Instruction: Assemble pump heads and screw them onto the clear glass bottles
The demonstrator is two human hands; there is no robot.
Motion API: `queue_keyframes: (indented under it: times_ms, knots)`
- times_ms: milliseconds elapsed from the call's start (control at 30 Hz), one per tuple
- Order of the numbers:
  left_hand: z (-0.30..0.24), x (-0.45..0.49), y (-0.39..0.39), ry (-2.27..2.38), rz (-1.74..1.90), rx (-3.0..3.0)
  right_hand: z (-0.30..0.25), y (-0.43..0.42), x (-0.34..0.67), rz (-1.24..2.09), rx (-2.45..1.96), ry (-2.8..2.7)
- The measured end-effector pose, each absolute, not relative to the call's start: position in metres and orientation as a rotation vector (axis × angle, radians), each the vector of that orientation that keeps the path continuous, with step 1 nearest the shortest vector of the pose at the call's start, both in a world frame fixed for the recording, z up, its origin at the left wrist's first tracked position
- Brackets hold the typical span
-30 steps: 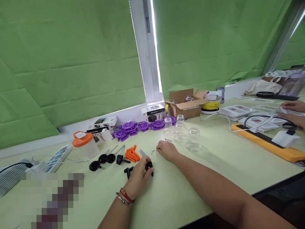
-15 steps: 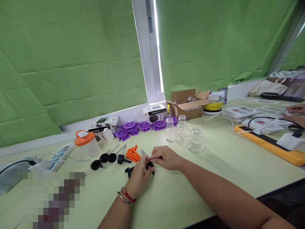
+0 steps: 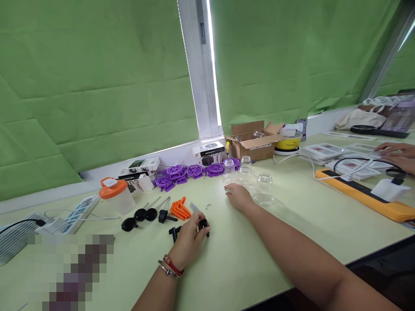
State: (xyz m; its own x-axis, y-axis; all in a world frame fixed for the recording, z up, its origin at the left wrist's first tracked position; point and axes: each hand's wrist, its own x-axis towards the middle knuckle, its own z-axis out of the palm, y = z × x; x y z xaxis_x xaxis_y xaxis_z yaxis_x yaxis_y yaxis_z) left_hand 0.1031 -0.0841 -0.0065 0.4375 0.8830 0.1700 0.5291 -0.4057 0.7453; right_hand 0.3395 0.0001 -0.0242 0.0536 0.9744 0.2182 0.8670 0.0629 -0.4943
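Observation:
My left hand (image 3: 189,239) rests on the pale green table (image 3: 292,242), its fingers closed on a small black plastic part (image 3: 203,224). A red and a silver bracelet circle that wrist. My right hand (image 3: 237,196) reaches farther out and pinches a small metal spring (image 3: 228,190) on the table, just in front of several clear glass jars (image 3: 246,178). Tiny metal bits (image 3: 208,206) lie between my two hands. Another black part (image 3: 174,232) lies left of my left hand.
Orange brackets (image 3: 180,208), black knobs with metal pins (image 3: 146,213) and purple gear-like discs (image 3: 191,171) lie farther back. An orange-lidded container (image 3: 115,195), a power strip (image 3: 78,209) and a cardboard box (image 3: 256,140) stand nearby. Another person's hands (image 3: 397,153) work at the right by an orange tool (image 3: 366,194).
My right hand left the black part by my left hand and moved back right to the spring near the jars. My left hand stayed put.

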Motion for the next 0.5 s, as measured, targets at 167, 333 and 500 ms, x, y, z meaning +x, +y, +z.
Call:
queue_keyframes:
  times_ms: [167, 333, 500]
  knots:
    - [-0.003, 0.104, -0.086, 1.187, 0.745, 2.066, -0.026, 0.004, 0.338, 0.286, -1.887, -1.888]
    - [-0.004, 0.103, -0.085, 1.171, 0.759, 2.067, -0.022, -0.001, 0.333, 0.289, -1.849, -1.899]
    - [-0.007, 0.102, -0.083, 1.129, 0.788, 2.081, -0.014, -0.017, 0.319, 0.459, -1.523, -1.866]
